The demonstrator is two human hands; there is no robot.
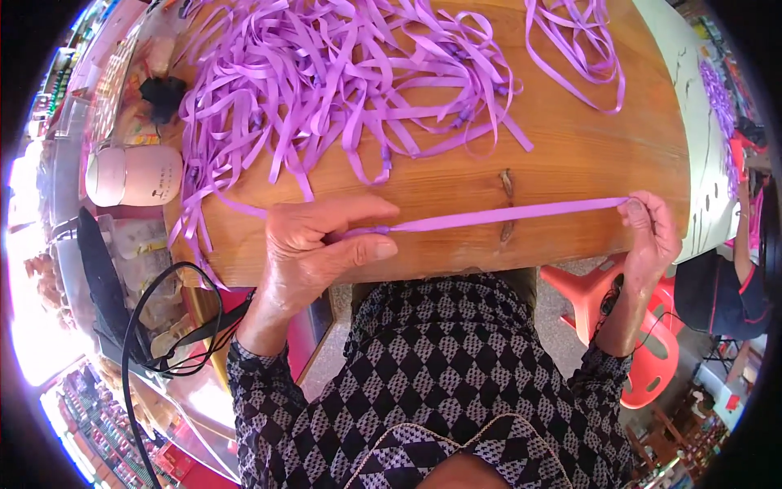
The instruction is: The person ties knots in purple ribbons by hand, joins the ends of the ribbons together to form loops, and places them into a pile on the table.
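Observation:
A purple ribbon strap (pixel 505 215) is stretched nearly level between my two hands, above the near part of the wooden table (pixel 570 155). My right hand (pixel 652 228) pinches its right end between thumb and fingertips. At the other end, my left hand (pixel 314 244) holds the strap by a small darker purple fitting (pixel 380 231); its thumb and forefinger point to the right, and the other fingers are partly hidden. Beyond my left hand lies a big tangled heap of similar purple straps (pixel 326 81), with small dark purple fittings among them.
A smaller bunch of purple straps (pixel 574 41) lies at the far right. Left of the table are a pink-white rounded container (pixel 134 175), a black object (pixel 163 98) and looped black cables (pixel 175 326). An orange plastic stool (pixel 652 359) stands at right, near another person (pixel 721 289).

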